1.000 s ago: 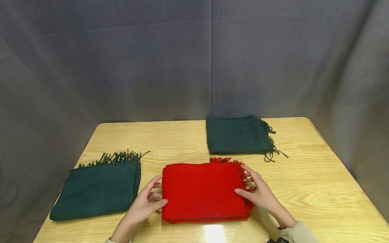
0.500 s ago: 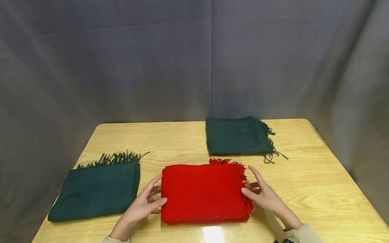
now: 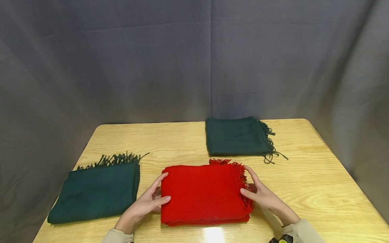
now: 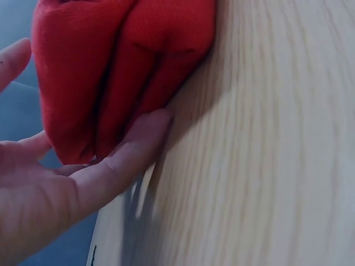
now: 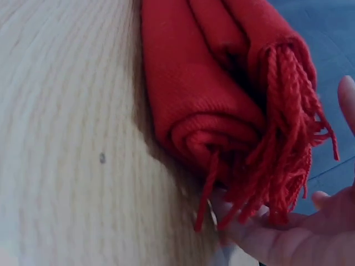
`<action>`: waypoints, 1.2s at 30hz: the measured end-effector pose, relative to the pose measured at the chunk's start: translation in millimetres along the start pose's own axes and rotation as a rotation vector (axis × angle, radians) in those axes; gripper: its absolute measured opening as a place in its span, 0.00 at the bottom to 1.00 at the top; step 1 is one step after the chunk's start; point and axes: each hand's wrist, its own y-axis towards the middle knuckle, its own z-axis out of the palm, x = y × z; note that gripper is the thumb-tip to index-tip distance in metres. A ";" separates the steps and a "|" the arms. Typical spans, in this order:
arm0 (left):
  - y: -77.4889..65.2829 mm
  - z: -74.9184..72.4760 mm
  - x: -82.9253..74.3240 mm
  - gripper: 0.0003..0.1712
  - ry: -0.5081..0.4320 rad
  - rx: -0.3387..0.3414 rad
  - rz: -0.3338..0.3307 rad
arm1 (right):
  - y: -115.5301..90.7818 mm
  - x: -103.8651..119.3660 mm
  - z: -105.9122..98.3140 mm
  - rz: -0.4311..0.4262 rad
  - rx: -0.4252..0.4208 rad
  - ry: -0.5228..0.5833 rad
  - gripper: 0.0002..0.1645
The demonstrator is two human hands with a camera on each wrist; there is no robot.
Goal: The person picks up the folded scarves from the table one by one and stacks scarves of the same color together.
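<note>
A folded red scarf (image 3: pixel 202 194) with fringe at its right end and upper right corner lies flat on the wooden table. My left hand (image 3: pixel 146 202) is at its left end, thumb and forefinger reaching over the top edge. In the left wrist view, a fingertip (image 4: pixel 150 124) meets the scarf's lower edge by the tabletop. My right hand (image 3: pixel 262 195) is beside the fringed end, its thumb tip over the fringe. The right wrist view shows fingers (image 5: pixel 255 238) low against the fringe (image 5: pixel 283 160), partly hidden by it, with layered folds above.
A folded dark green scarf (image 3: pixel 95 194) lies on the left, fringe toward the back. Another dark green scarf (image 3: pixel 237 136) lies at the back right of centre, its fringe to the right. Grey curtains (image 3: pixel 152 67) stand behind and beside the table (image 3: pixel 313 175).
My right hand first drew slightly away to the right, then came back toward the fringe. My left thumb and forefinger now reach a little farther over the red scarf.
</note>
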 end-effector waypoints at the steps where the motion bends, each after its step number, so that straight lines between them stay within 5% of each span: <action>1: 0.3 -0.3 0.6 0.44 -0.004 0.003 0.003 | 0.3 -0.2 0.7 -0.005 0.007 0.010 0.49; 10: 8.4 1.4 2.0 0.43 0.052 -0.043 -0.015 | 4.5 -0.4 9.1 -0.098 0.033 -0.047 0.47; 22: 20.3 6.2 2.6 0.45 0.058 -0.024 -0.029 | 14.0 3.0 14.5 -0.038 0.063 -0.055 0.45; 30: 22.2 11.9 4.4 0.49 0.088 -0.006 0.029 | 20.1 3.3 22.1 -0.013 0.041 0.036 0.46; 36: 21.0 17.4 2.1 0.49 0.083 -0.034 0.075 | 20.7 1.2 25.0 -0.050 0.004 0.007 0.47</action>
